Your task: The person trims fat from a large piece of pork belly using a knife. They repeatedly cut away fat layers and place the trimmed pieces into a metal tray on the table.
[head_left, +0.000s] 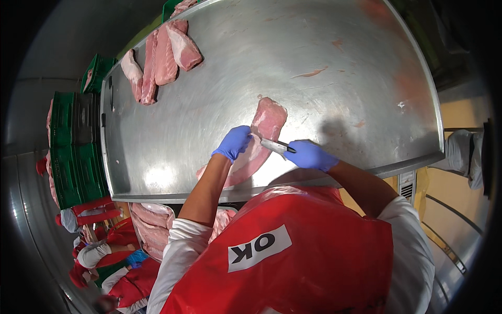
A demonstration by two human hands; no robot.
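A long pink pork loin [270, 114] lies on the steel table in front of me, its near end reaching toward the front edge. My left hand [235, 142], in a blue glove, is closed at the loin's left side, pinching a pale flap of fat on its surface. In my right hand [311, 156], also gloved in blue, is a knife [274, 146] with a dark handle. The blade points left across the loin, its tip close to my left fingers. My left hand and forearm hide part of the meat.
Several trimmed loins [166, 55] lie at the table's far left. Stacked green crates [78, 172] stand beyond the left edge. Below the front edge is a container heaped with meat [150, 222]. Co-workers in red aprons [137, 282] are at the lower left. Meat scraps [312, 73] dot the steel table [366, 104].
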